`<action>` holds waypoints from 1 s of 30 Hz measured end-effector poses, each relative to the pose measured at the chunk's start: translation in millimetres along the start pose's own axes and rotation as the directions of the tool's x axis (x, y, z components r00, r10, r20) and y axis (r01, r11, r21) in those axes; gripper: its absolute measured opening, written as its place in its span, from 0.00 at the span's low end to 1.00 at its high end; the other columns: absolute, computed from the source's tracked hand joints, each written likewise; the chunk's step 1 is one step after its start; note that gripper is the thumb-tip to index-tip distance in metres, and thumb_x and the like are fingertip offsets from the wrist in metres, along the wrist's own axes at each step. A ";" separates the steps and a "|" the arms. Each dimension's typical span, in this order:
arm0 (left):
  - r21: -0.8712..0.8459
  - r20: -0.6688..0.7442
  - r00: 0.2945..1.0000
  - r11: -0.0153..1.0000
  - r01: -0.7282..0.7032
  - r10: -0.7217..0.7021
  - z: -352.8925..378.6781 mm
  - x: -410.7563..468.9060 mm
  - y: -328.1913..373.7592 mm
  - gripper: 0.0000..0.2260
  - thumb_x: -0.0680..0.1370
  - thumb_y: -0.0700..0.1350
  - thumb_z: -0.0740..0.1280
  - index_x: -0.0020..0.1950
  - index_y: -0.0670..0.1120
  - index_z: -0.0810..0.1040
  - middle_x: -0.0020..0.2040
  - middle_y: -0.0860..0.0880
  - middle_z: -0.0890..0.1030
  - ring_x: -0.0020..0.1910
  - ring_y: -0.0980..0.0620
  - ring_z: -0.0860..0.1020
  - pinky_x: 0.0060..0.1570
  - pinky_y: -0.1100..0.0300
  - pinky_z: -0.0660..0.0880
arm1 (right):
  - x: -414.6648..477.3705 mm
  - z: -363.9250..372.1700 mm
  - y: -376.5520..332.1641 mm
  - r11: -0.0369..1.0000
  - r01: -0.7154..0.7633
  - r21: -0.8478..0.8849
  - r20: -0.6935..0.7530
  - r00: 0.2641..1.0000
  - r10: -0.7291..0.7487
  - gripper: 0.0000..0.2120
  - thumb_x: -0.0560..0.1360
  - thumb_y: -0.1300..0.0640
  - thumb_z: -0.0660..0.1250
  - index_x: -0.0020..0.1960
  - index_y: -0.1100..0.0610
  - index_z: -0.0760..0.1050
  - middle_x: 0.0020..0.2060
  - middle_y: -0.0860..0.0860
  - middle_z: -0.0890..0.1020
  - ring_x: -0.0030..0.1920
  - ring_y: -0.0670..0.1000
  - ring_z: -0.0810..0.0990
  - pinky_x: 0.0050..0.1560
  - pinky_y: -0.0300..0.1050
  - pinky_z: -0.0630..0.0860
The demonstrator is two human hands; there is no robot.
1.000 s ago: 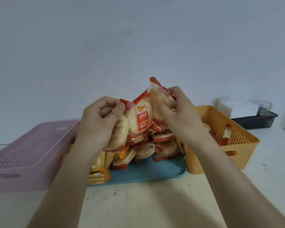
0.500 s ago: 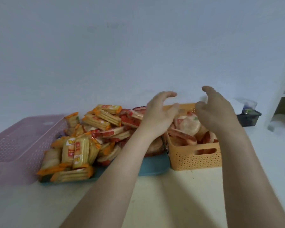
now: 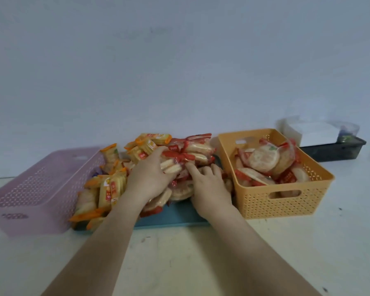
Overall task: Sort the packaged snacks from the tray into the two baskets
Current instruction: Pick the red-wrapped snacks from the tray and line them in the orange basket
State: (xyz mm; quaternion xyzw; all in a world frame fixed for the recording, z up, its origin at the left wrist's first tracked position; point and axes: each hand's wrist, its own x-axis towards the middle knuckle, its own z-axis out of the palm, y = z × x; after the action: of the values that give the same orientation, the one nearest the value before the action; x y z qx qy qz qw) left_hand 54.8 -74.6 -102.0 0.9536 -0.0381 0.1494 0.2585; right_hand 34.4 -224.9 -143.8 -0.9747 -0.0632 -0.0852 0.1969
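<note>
On the table (image 3: 201,263), nearest the camera, two bare forearms are extended toward a blue tray (image 3: 175,216). The tray is placed between two baskets and is heaped with packaged snacks. The left hand (image 3: 149,178) is laid on the middle of the heap, with its fingers curled around a red-wrapped snack (image 3: 171,167); this packet is gripped. The right hand (image 3: 209,186) is pressed palm-down onto the red-wrapped packets just beside it, fingers spread; whether a packet is grasped by it cannot be told. Orange-wrapped snacks (image 3: 113,186) are piled on the left part of the tray, and red-wrapped snacks (image 3: 194,150) on the right part. To the left, a pink basket (image 3: 36,189) is set touching the tray; its contents cannot be told. To the right, an orange basket (image 3: 286,201) is positioned just beside the tray and is loaded with red-wrapped round snacks (image 3: 265,161). Farther right, near the wall (image 3: 179,60), a dark tray (image 3: 333,150) is seen carrying a white box (image 3: 316,133).
</note>
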 end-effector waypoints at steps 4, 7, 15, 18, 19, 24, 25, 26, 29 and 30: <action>-0.241 -0.113 0.992 0.970 0.021 -0.050 -11.7 0.1 -7.2 0.19 0.72 0.49 0.74 0.62 0.53 0.77 0.56 0.54 0.80 0.53 0.55 0.78 0.52 0.57 0.75 | -1.2 7.9 -4.1 0.995 0.060 -0.080 -0.204 0.976 -0.075 0.18 0.75 0.57 0.64 0.64 0.47 0.72 0.66 0.53 0.71 0.74 0.57 0.55 0.64 0.62 0.64; -0.473 -0.217 0.961 0.880 0.052 -0.173 -17.9 -1.0 -11.2 0.15 0.75 0.52 0.71 0.60 0.52 0.77 0.57 0.52 0.80 0.56 0.53 0.79 0.52 0.56 0.77 | -1.5 3.5 -0.7 0.989 0.141 -0.042 -0.241 0.959 -0.147 0.09 0.77 0.52 0.64 0.54 0.48 0.81 0.68 0.51 0.71 0.75 0.57 0.55 0.63 0.61 0.65; -0.934 -0.211 0.916 0.348 -0.086 -0.341 -47.5 -12.9 13.3 0.10 0.80 0.51 0.64 0.60 0.53 0.75 0.55 0.47 0.82 0.51 0.50 0.83 0.46 0.48 0.81 | -8.9 -94.8 -13.8 0.906 0.262 0.331 -0.505 0.861 -0.065 0.08 0.77 0.51 0.65 0.54 0.53 0.74 0.40 0.48 0.79 0.42 0.53 0.79 0.40 0.46 0.72; -0.931 -0.230 0.946 0.334 -0.145 -0.229 -40.4 -14.0 55.1 0.09 0.81 0.48 0.63 0.61 0.54 0.73 0.55 0.50 0.80 0.50 0.51 0.82 0.46 0.50 0.81 | -22.2 -128.1 5.5 0.919 0.173 0.354 -0.586 0.807 0.074 0.13 0.78 0.48 0.62 0.62 0.48 0.69 0.42 0.47 0.81 0.40 0.51 0.80 0.37 0.48 0.76; -0.915 -0.247 0.951 0.367 -0.165 -0.188 -35.1 -12.4 69.6 0.09 0.81 0.48 0.63 0.61 0.54 0.72 0.55 0.51 0.80 0.50 0.52 0.82 0.45 0.53 0.81 | -25.7 -133.4 13.3 0.934 0.126 0.334 -0.600 0.792 0.108 0.14 0.79 0.48 0.61 0.63 0.47 0.68 0.43 0.47 0.81 0.40 0.50 0.79 0.37 0.46 0.76; -0.817 -0.072 0.995 0.568 -0.102 0.075 0.1 -9.9 133.2 0.20 0.80 0.54 0.63 0.70 0.52 0.65 0.64 0.48 0.75 0.58 0.54 0.78 0.51 0.62 0.77 | -32.2 -135.2 61.1 0.962 -0.131 0.240 -0.415 0.882 0.223 0.19 0.79 0.43 0.57 0.60 0.53 0.76 0.52 0.52 0.82 0.53 0.55 0.78 0.56 0.55 0.75; -0.790 0.017 0.994 0.611 -0.052 0.106 6.8 -10.0 137.9 0.24 0.79 0.57 0.62 0.72 0.52 0.63 0.68 0.49 0.72 0.63 0.52 0.75 0.57 0.59 0.75 | -35.8 -135.0 69.6 0.962 -0.179 0.205 -0.407 0.878 0.250 0.18 0.79 0.44 0.57 0.59 0.52 0.77 0.54 0.53 0.82 0.56 0.57 0.77 0.56 0.56 0.74; -0.746 0.069 0.992 0.665 -0.017 0.103 11.9 -10.3 137.7 0.26 0.78 0.59 0.62 0.73 0.52 0.62 0.70 0.49 0.69 0.66 0.51 0.72 0.62 0.57 0.71 | -38.2 -134.1 77.7 0.958 -0.232 0.166 -0.424 0.861 0.282 0.17 0.79 0.45 0.57 0.59 0.51 0.77 0.55 0.53 0.81 0.58 0.58 0.75 0.55 0.57 0.74; -0.387 0.091 0.994 0.922 -0.014 0.054 27.0 -7.4 126.8 0.23 0.79 0.55 0.63 0.71 0.50 0.64 0.67 0.49 0.71 0.66 0.49 0.71 0.62 0.53 0.69 | -47.3 -136.4 106.3 0.923 -0.362 0.134 -0.392 0.836 0.385 0.18 0.80 0.47 0.55 0.68 0.50 0.70 0.60 0.54 0.78 0.63 0.60 0.71 0.55 0.59 0.70; -0.261 0.170 0.984 0.965 -0.013 0.059 31.5 -10.3 125.3 0.22 0.78 0.52 0.62 0.71 0.50 0.64 0.65 0.49 0.73 0.63 0.47 0.74 0.58 0.53 0.71 | -49.6 -136.2 114.4 0.911 -0.379 0.164 -0.327 0.850 0.412 0.20 0.80 0.48 0.55 0.71 0.49 0.65 0.61 0.55 0.77 0.63 0.61 0.71 0.55 0.58 0.71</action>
State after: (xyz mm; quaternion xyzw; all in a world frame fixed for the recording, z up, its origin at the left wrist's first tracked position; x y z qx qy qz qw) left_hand 34.6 -198.8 -70.8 0.9203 -0.0975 0.0629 0.3737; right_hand -15.3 -387.7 -72.3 -0.9248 0.1714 -0.2140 0.2636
